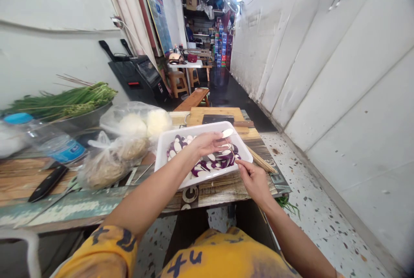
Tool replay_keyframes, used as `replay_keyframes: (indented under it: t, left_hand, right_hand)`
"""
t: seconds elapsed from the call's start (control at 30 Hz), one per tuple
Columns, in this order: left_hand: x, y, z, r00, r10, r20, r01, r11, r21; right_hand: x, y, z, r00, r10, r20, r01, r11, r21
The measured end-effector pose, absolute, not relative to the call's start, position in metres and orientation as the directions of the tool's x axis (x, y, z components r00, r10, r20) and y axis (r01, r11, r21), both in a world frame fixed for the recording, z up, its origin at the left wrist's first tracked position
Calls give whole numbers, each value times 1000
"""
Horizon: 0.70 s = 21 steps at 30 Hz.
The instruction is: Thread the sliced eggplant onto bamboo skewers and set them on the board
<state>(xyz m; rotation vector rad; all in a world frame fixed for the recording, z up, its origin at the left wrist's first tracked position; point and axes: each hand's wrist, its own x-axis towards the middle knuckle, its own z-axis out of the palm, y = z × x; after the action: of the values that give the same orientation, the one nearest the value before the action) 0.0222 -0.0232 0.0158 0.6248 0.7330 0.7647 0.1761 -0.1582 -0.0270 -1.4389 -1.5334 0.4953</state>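
A white plastic tray full of purple-skinned, white-fleshed eggplant slices sits on the table in front of me. Over its right half, my left hand pinches a pale oval eggplant slice between thumb and fingers. My right hand, by the tray's near right corner, is closed on a thin wooden skewer. The skewer slants up towards the slice; whether its tip pierces the slice I cannot tell. Beside the tray's right side lies a bundle of bare skewers.
Behind the tray, a cleaver rests on a wooden cutting board. To the left are bagged vegetables, a water bottle, a black-handled knife and a bowl of greens. A white wall runs along the right.
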Motion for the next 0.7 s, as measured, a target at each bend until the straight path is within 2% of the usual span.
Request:
replay_keyframes:
  t: [0.57, 0.7]
  left_hand:
    - [28, -34, 16, 514, 800, -308, -368, 530, 764]
    - [34, -42, 17, 564, 757, -328, -263, 542, 798]
  right_hand:
    - [170, -145, -28, 173, 913, 369, 514, 236, -825]
    - [168, -133, -18, 182, 903, 389, 541, 238, -806]
